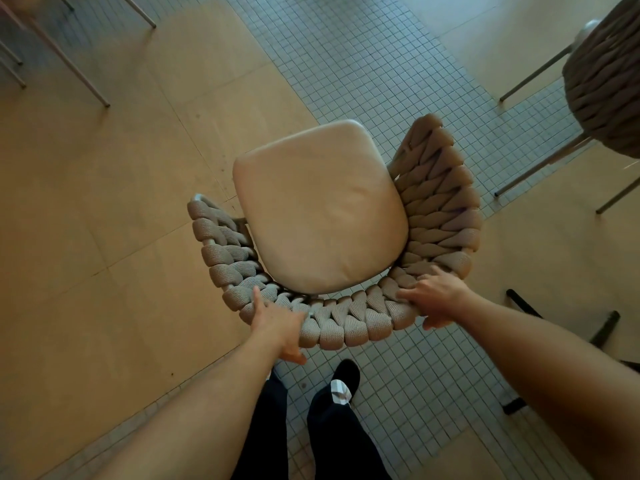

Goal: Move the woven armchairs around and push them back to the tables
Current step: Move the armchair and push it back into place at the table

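A woven armchair (349, 320) with thick grey-beige braided rope around its curved back and a cream seat cushion (318, 213) stands right below me, seen from above. My left hand (277, 323) grips the left part of the backrest rim, thumb on top and fingers wrapped under. My right hand (433, 299) grips the right part of the rim, fingers spread over the weave and thumb below. A second woven armchair (606, 81) stands at the upper right, partly cut off by the frame edge.
Thin metal legs of tables or chairs (69, 64) stand at the upper left. A dark frame (602, 327) lies on the floor at right. The floor is tan panels with a diagonal band of small white tiles (363, 64). My legs and shoe (343, 379) are below the chair.
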`<state>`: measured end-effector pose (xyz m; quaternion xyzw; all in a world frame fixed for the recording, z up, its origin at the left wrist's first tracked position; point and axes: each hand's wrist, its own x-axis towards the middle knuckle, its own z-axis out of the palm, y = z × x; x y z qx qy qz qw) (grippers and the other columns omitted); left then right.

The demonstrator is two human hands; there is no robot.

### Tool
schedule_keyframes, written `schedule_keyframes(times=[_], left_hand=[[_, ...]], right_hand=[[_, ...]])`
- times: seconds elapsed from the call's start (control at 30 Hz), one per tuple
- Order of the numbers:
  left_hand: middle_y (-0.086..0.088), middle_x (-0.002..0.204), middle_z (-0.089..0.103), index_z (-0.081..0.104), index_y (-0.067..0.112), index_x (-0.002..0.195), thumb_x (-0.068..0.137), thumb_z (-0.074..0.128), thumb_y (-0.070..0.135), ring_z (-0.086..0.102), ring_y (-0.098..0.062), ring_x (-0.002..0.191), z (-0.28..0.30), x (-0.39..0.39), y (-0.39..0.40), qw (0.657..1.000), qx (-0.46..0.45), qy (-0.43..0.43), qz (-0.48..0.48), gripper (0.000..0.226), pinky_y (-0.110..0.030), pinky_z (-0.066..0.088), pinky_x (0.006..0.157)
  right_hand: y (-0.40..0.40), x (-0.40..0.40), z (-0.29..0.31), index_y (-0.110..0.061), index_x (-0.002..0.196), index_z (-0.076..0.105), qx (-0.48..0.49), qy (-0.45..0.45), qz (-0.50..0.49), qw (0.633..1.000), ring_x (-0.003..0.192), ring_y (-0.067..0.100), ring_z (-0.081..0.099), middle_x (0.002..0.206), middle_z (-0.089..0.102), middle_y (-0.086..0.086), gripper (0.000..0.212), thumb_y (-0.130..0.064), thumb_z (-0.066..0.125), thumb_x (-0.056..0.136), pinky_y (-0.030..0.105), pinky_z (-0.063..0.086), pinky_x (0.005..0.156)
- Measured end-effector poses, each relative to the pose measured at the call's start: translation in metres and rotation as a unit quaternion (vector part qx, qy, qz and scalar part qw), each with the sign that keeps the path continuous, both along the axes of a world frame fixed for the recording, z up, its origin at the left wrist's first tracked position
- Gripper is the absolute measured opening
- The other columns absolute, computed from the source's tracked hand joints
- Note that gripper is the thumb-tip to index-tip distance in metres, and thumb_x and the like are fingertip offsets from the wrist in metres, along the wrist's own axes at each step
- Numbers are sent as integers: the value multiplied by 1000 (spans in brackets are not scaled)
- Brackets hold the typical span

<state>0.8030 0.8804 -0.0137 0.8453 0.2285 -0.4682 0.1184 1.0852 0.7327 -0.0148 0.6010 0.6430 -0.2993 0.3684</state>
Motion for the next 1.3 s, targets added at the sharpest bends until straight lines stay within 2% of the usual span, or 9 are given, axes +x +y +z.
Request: schedule_keyframes(times=[0.2, 0.3, 0.37, 0.5, 0.6, 0.77, 0.9, 1.1, 1.3], left_hand=[[-2, 130, 62, 33, 34, 150, 71, 65, 78, 54, -36, 126, -2, 31, -50, 995, -26, -61, 79, 95, -76, 7, 112], [-4, 130, 61, 36, 35, 145, 72, 69, 73, 52, -38, 127, 0, 48, -63, 989, -32, -64, 129, 89, -74, 14, 112], [-5, 128, 62, 39, 36, 143, 75, 71, 67, 52, -39, 126, 2, 55, -68, 988, -22, -53, 146, 81, -68, 23, 109], [-1, 117, 64, 50, 37, 135, 83, 69, 37, 57, -31, 114, 0, 57, -71, 984, 17, -79, 158, 55, -48, 38, 95], [0, 115, 64, 52, 39, 135, 85, 67, 32, 58, -29, 113, -1, 57, -72, 983, 29, -87, 161, 53, -47, 39, 94], [1, 117, 63, 51, 43, 136, 88, 62, 27, 57, -28, 114, -4, 51, -67, 985, 35, -95, 139, 52, -47, 37, 94], [1, 122, 62, 44, 48, 142, 89, 59, 24, 56, -28, 116, -5, 31, -46, 991, 35, -98, 86, 60, -49, 35, 96], [4, 126, 61, 42, 50, 142, 90, 60, 30, 54, -25, 121, 0, 0, 23, 995, 36, -80, -42, 58, -50, 33, 100], [6, 126, 60, 40, 53, 142, 95, 54, 31, 52, -22, 121, 10, -16, 103, 980, 55, -76, -177, 53, -45, 33, 92]], right_hand=[[7, 63, 19, -35, 159, 23, -11, -98, 55, 994, 152, 31, 26, 161, 38, -1, 101, -63, 77, 78, 67, 10, 121], [17, 87, 26, -34, 160, 20, -12, -142, 83, 986, 156, 35, 10, 165, 30, 4, 104, -64, 76, 77, 69, 3, 121], [22, 99, 25, -35, 159, 21, -14, -156, 96, 983, 157, 35, 7, 166, 27, 5, 105, -65, 77, 76, 67, 2, 121], [24, 108, 17, -37, 153, 36, -11, -158, 110, 981, 150, 30, 27, 156, 42, 1, 88, -67, 73, 78, 62, 8, 124], [23, 110, 14, -38, 147, 44, -3, -144, 121, 982, 144, 27, 37, 149, 51, -2, 77, -71, 66, 82, 59, 12, 122], [17, 106, 13, -38, 144, 48, 5, -146, 117, 982, 138, 26, 44, 144, 55, -3, 71, -73, 60, 84, 59, 17, 118], [5, 80, 13, -33, 140, 52, 1, -148, 80, 986, 135, 29, 47, 139, 59, 0, 64, -70, 56, 89, 62, 17, 118], [-7, 9, 24, -29, 136, 54, 4, -119, -29, 992, 126, 32, 53, 132, 62, 3, 56, -63, 53, 92, 63, 23, 115], [-1, -73, 23, -27, 127, 59, -2, -101, -161, 982, 113, 30, 59, 117, 67, 2, 51, -61, 56, 89, 62, 27, 108]])
